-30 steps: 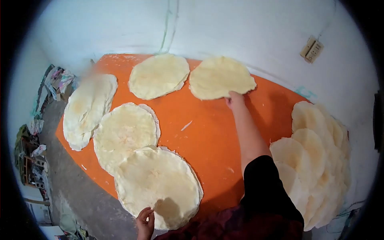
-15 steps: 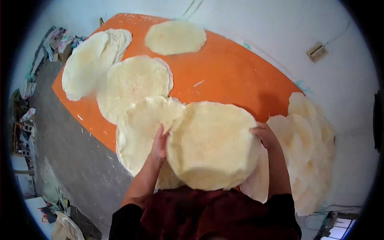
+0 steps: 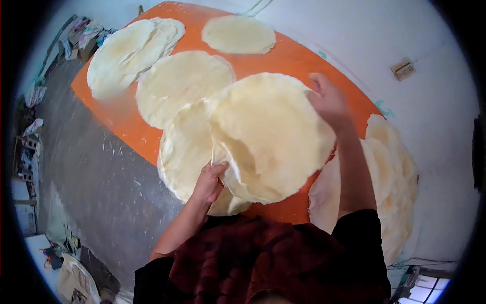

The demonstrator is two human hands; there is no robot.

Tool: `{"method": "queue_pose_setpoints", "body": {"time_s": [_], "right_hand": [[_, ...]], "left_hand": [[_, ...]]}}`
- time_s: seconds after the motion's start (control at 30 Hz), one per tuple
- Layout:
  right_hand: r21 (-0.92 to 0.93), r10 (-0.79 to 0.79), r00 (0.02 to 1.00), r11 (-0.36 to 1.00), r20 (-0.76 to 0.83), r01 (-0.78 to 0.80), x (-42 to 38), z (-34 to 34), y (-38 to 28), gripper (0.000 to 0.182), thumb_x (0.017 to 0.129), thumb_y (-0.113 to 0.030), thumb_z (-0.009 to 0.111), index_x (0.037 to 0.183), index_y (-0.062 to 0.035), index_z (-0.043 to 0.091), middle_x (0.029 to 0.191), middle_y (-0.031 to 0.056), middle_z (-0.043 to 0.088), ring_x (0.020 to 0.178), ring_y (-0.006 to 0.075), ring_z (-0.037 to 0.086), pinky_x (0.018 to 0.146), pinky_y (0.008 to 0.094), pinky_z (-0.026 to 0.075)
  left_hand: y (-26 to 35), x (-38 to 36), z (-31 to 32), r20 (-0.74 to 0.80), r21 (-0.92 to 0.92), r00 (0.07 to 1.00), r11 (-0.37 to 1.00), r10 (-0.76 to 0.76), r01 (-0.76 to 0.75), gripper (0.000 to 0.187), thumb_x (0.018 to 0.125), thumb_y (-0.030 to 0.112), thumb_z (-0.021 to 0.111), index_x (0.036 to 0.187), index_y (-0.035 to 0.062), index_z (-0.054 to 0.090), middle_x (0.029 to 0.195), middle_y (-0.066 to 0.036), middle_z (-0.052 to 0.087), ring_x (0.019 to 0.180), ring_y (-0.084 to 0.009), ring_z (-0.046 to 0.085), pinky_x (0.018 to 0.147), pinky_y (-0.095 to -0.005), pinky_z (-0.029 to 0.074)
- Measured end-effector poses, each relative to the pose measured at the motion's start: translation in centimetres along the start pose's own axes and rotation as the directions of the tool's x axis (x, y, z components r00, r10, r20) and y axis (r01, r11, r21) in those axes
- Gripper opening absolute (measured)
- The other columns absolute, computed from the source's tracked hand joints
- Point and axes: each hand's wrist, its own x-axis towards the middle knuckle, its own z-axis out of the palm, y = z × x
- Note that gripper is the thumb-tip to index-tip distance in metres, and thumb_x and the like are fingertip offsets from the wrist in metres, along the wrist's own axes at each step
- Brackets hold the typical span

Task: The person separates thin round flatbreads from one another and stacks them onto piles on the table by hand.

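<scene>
A large, thin, pale yellow round sheet [image 3: 278,126] is lifted above the orange table, creased near its left edge. My left hand [image 3: 211,183] pinches that edge, thumb on top. At the sheet's upper right rim is my right hand [image 3: 326,96], blurred, its fingers bent; whether they grip the rim is unclear. Just left of the sheet, and partly beneath it, lies a stack of similar rounds [image 3: 185,147]. Overlapping piled sheets [image 3: 390,177] stand to the right of my right forearm.
Further back on the orange table [image 3: 114,119] are a middle stack [image 3: 185,83], a far-left stack [image 3: 126,53] and a separate round [image 3: 239,34]. A white wall with a socket [image 3: 403,69] borders the far right side. Clutter lines the far left of the grey floor [image 3: 101,177].
The held sheet has moved up and forward, and its left side has creased. My right hand has risen to its upper rim. The view has shifted slightly.
</scene>
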Motion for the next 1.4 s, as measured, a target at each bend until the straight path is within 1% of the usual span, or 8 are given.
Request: {"method": "queue_pose_setpoints", "body": {"time_s": [0.07, 0.1, 0.17, 0.8, 1.0, 1.2, 1.3, 1.4], "right_hand": [[0.060, -0.138, 0.989, 0.988, -0.054, 0.141, -1.7, 4.5, -2.3, 0.023, 0.077, -0.014, 0.053, 0.097, -0.0016, 0.053, 0.096, 0.0119, 0.056, 0.085, 0.0227, 0.054, 0.075, 0.0331, 0.043], [0.328, 0.163, 0.968, 0.919, 0.189, -0.219, -3.9, 7.6, -4.1, 0.023, 0.075, -0.011, 0.056, 0.096, -0.0017, 0.053, 0.092, 0.0105, 0.057, 0.084, 0.0210, 0.054, 0.075, 0.0322, 0.043], [0.334, 0.120, 0.729, 0.831, 0.674, -0.445, -7.8, 11.0, -6.6, 0.034, 0.072, -0.023, 0.061, 0.098, -0.0029, 0.054, 0.081, 0.0095, 0.059, 0.074, 0.0172, 0.056, 0.067, 0.0301, 0.045], [0.536, 0.088, 0.721, 0.609, 0.687, -0.585, -12.5, 15.6, -7.1, 0.040, 0.073, -0.025, 0.066, 0.101, 0.0005, 0.052, 0.094, 0.0077, 0.055, 0.085, 0.0131, 0.051, 0.076, 0.0254, 0.043], [0.487, 0.127, 0.608, 0.481, 0.784, -0.729, -11.3, 13.4, -8.1, 0.040, 0.076, -0.019, 0.062, 0.107, 0.0009, 0.049, 0.095, 0.0059, 0.054, 0.084, 0.0117, 0.052, 0.072, 0.0247, 0.044], [0.503, 0.152, 0.755, 0.660, 0.638, -0.558, -12.0, 15.1, -7.3, 0.039, 0.075, -0.022, 0.060, 0.102, 0.0032, 0.050, 0.089, 0.0107, 0.058, 0.080, 0.0167, 0.057, 0.070, 0.0281, 0.046], [0.116, 0.151, 0.875, 0.967, 0.460, -0.228, -12.1, 12.8, -10.1, 0.036, 0.076, -0.023, 0.058, 0.100, 0.0028, 0.052, 0.081, 0.0112, 0.059, 0.072, 0.0174, 0.058, 0.066, 0.0287, 0.046], [0.067, 0.210, 0.807, 0.953, 0.553, -0.294, -12.0, 13.6, -8.9, 0.030, 0.079, -0.020, 0.055, 0.099, 0.0023, 0.054, 0.079, 0.0098, 0.061, 0.069, 0.0173, 0.059, 0.064, 0.0296, 0.047]], "left_hand": [[-1.7, 0.3, -3.1, -0.070, -0.061, 0.998, 0.998, -0.003, -0.001, 0.024, 0.083, 0.006, 0.047, 0.107, 0.0026, 0.046, 0.094, -0.007, 0.057, 0.084, -0.0182, 0.056, 0.077, -0.0328, 0.047], [-2.4, 0.7, -4.2, -0.100, -0.098, 0.995, 0.995, -0.003, -0.006, 0.023, 0.084, 0.007, 0.046, 0.106, 0.0027, 0.047, 0.092, -0.007, 0.057, 0.082, -0.0181, 0.056, 0.076, -0.0329, 0.047], [-3.2, 0.8, -5.3, -0.099, -0.082, 0.995, 0.997, -0.013, 0.004, 0.029, 0.086, 0.017, 0.046, 0.110, 0.0012, 0.045, 0.099, -0.009, 0.056, 0.087, -0.0209, 0.057, 0.078, -0.0352, 0.047], [-0.1, -0.1, -2.1, -0.055, 0.216, 0.989, 0.969, 0.134, -0.120, 0.027, 0.084, 0.035, 0.051, 0.080, 0.0084, 0.046, 0.073, -0.002, 0.051, 0.063, -0.0103, 0.051, 0.059, -0.0253, 0.044], [-0.4, 0.3, -2.3, 0.079, 0.287, 0.982, 0.939, 0.174, -0.190, 0.031, 0.084, 0.030, 0.052, 0.100, 0.0027, 0.053, 0.086, -0.005, 0.058, 0.075, -0.0121, 0.055, 0.068, -0.0274, 0.046], [-1.0, 0.2, -1.3, 0.104, 0.342, 0.955, 0.892, 0.278, -0.297, 0.018, 0.084, 0.009, 0.048, 0.097, 0.0000, 0.057, 0.084, -0.003, 0.059, 0.074, -0.0090, 0.053, 0.068, -0.0226, 0.043], [-1.7, -0.2, -1.0, 0.076, 0.389, 0.970, 0.889, 0.229, -0.241, 0.018, 0.082, 0.003, 0.048, 0.097, -0.0004, 0.057, 0.086, -0.004, 0.059, 0.074, -0.0088, 0.053, 0.067, -0.0230, 0.044], [-2.3, -0.8, -0.8, -0.059, 0.327, 0.974, 0.926, 0.218, -0.187, 0.017, 0.081, 0.003, 0.049, 0.096, -0.0005, 0.057, 0.085, -0.005, 0.060, 0.074, -0.0102, 0.054, 0.067, -0.0240, 0.045]]}}
